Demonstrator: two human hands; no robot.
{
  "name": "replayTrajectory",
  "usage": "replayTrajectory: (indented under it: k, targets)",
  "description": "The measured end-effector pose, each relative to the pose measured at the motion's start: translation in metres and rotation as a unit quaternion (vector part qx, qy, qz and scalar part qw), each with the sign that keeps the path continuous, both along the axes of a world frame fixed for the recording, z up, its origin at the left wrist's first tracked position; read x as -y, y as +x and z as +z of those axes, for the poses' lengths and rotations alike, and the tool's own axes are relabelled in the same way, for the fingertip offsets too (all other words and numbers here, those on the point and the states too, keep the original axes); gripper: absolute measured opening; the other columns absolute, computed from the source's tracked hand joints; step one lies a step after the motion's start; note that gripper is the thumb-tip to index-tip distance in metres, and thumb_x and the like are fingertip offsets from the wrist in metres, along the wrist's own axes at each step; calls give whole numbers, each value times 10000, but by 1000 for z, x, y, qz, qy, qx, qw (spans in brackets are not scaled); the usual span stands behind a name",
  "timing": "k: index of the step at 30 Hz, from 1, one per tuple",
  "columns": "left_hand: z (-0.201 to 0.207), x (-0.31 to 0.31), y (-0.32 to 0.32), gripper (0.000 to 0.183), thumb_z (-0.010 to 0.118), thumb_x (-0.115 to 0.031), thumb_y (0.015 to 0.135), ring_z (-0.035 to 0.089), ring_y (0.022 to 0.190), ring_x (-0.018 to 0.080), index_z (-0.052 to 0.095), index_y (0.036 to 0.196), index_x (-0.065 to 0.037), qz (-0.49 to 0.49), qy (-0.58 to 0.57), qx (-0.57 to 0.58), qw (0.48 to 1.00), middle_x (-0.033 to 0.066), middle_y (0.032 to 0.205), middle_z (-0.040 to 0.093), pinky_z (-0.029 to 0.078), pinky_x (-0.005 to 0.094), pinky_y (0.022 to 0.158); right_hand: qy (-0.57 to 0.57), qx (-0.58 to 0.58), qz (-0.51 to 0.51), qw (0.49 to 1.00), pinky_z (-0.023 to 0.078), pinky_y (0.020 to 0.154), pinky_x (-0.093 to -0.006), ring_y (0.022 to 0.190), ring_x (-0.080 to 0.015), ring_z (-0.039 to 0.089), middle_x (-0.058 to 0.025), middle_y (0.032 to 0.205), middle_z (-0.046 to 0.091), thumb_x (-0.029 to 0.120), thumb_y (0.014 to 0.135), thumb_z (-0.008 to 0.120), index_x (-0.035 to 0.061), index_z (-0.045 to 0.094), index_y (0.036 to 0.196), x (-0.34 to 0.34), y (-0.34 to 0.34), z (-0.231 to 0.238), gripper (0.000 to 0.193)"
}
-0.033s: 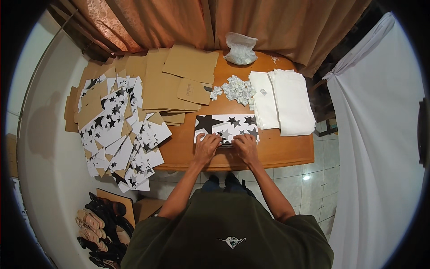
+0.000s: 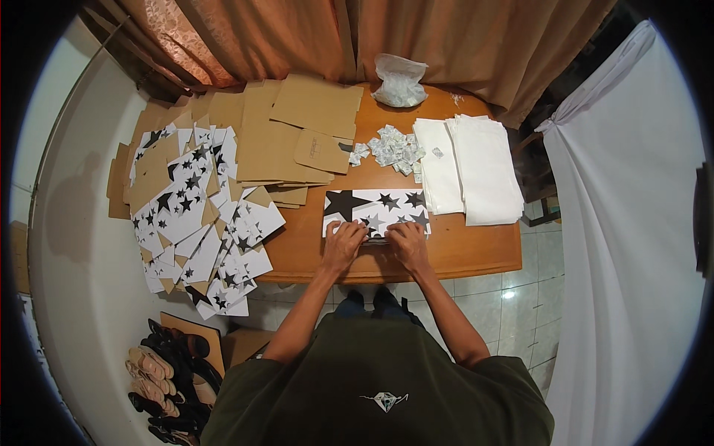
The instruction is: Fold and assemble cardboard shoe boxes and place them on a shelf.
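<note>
A white cardboard box (image 2: 387,212) patterned with black and grey stars lies near the front edge of the wooden table, directly before me. My left hand (image 2: 345,241) bends its fingers over the box's near edge, left of its middle. Just to the right, my right hand (image 2: 406,241) grips the same edge with curled fingers. A short gap separates the two hands. What the fingertips press on along that edge is partly hidden, and so is the front side of the box.
Flat star-printed cartons (image 2: 197,215) spread over the table's left side, beside brown cardboard sheets (image 2: 260,149). Small white packets (image 2: 396,149) lie in a pile beyond the box. A clear plastic bag (image 2: 400,82) stands behind them, and white paper stacks (image 2: 485,171) rest at right. Shoes (image 2: 167,372) sit lower left.
</note>
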State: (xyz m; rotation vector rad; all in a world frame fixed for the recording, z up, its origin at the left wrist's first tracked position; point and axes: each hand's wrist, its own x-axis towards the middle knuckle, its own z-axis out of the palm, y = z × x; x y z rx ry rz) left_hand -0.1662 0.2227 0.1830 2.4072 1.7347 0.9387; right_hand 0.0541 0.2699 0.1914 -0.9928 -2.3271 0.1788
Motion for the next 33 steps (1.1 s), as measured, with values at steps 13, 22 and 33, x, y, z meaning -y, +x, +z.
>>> replayTrajectory:
  k: [13,22,33]
  targets:
    - [-13,-2,2,166,691,-112,883,650,1045,247,688,1046,-84,-11,3,-16,1000,53,1132,706,432,445,933,-24,25,10,999,424,934,-435,1012,-228,617,-13,1080,692,65,755,739,124,734,1001,0,5,-21,253]
    - [-30,1,-1,221,744,-158,865,641,1114,253,748,1071,-77,-12,8,29,999,61,1177,715,436,426,973,-15,8,21,1000,433,955,-431,1038,-242,609,-40,1110,675,148,764,796,99,709,1030,4,4,-22,283]
    - [-21,-1,1,290,782,-224,842,586,1247,251,726,1081,-70,-27,-52,49,997,67,1281,674,372,504,1061,16,16,-20,1000,430,932,-438,988,-229,600,-29,1043,661,202,818,770,89,685,971,8,-5,-24,209]
